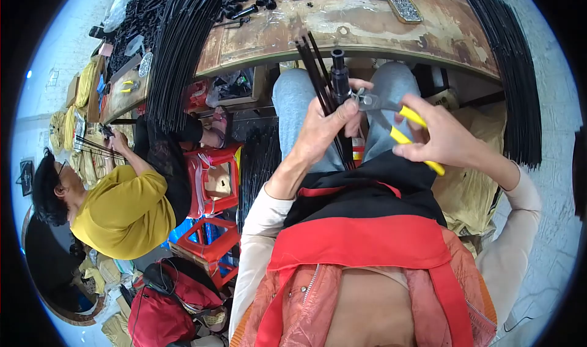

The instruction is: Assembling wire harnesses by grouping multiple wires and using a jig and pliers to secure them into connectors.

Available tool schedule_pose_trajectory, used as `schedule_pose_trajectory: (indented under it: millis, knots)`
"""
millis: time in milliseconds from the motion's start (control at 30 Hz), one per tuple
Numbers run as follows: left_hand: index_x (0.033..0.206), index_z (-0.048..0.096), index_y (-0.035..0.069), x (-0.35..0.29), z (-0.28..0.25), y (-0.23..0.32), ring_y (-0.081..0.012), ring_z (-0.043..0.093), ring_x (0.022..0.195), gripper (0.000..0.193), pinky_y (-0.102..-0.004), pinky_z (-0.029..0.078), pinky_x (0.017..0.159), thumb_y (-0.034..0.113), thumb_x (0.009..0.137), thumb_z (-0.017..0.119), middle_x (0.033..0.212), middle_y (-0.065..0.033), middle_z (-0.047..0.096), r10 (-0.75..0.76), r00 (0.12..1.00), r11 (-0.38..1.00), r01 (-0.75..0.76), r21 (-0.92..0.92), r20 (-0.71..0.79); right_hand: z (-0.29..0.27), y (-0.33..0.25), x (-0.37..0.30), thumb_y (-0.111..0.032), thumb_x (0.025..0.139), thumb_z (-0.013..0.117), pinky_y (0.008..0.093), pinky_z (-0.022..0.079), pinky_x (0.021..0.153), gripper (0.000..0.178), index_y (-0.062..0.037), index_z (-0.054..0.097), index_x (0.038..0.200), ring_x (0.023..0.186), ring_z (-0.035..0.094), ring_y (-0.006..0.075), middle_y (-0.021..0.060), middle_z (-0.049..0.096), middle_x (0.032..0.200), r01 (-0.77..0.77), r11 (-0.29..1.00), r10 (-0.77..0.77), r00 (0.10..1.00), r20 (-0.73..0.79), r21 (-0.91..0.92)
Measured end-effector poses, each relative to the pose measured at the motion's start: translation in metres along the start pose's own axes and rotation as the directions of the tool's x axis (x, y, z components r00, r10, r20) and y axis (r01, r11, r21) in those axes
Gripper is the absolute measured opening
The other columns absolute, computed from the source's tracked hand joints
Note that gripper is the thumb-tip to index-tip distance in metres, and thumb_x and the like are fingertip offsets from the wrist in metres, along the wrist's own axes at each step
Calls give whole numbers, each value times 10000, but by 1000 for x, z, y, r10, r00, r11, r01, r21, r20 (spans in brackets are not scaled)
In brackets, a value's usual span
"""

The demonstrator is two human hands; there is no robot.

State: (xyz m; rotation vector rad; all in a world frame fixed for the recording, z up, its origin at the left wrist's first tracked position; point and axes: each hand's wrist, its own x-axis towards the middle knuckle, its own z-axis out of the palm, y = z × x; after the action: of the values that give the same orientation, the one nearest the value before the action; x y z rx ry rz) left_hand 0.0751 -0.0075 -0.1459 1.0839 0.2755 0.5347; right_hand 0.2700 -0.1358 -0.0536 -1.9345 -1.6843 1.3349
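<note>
While your left hand (pixel 321 125) grasps thin black rods (pixel 313 72) and a black tubular part (pixel 339 78) rising above its thumb, your right hand (pixel 445 133) grips yellow-handled pliers (pixel 411 116), jaws beside that thumb.

Small assembly workshop, seen from above. Indicators: a scuffed wooden tabletop (pixel 342 26); bundles of thin black rods (pixel 183 59) hanging over its edge; heaped black fittings (pixel 150 14); a tray of small metal pieces (pixel 405 8); hand-held yellow-handled pliers (pixel 400 135); a co-worker (pixel 125 209) at left, also handling rods; red plastic stools (pixel 211 243); yellowish sacks (pixel 468 191).
</note>
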Motion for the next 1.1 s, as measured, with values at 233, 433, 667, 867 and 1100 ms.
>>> schedule_pose_trajectory:
  millis: [233,433,667,867,1100]
  knots:
    - [1304,514,-14,5,-3,8,-58,414,604,473,-220,339,558,281,959,645,688,49,459,1,1000,1000,-1,-11,28,7,21,1,-22,765,688,341,507,616,551,-8,467,1269,675,626,268,107,607,849,223,667,-562,778,-282,-711]
    - [1247,570,-34,2,-6,6,-52,388,625,479,-220,321,555,329,947,657,707,53,440,-14,980,1000,17,-14,200,15,6,-6,-143,754,763,238,443,614,463,-19,501,1115,668,563,73,29,594,875,-202,810,87,970,229,550]
    - [1290,549,-19,-1,-3,9,-46,408,612,448,-210,325,549,282,968,630,685,52,462,52,997,997,-55,55,56,22,18,0,-38,843,629,383,492,690,461,16,473,1274,751,614,356,140,593,850,283,797,-547,713,-439,-533]
    - [1251,592,9,-9,-8,9,-44,453,644,441,-217,362,568,272,910,687,715,46,515,-23,980,996,5,89,197,15,20,-5,-65,776,706,262,397,343,406,31,468,1090,331,461,120,62,540,557,-416,398,-201,830,520,818]
    - [1240,547,-8,-8,-1,10,-50,430,625,360,-213,359,576,219,970,618,676,44,471,24,993,998,-31,58,117,25,18,-4,-66,769,695,332,499,690,562,-27,470,1283,810,634,234,149,626,991,311,941,-337,845,-415,-131]
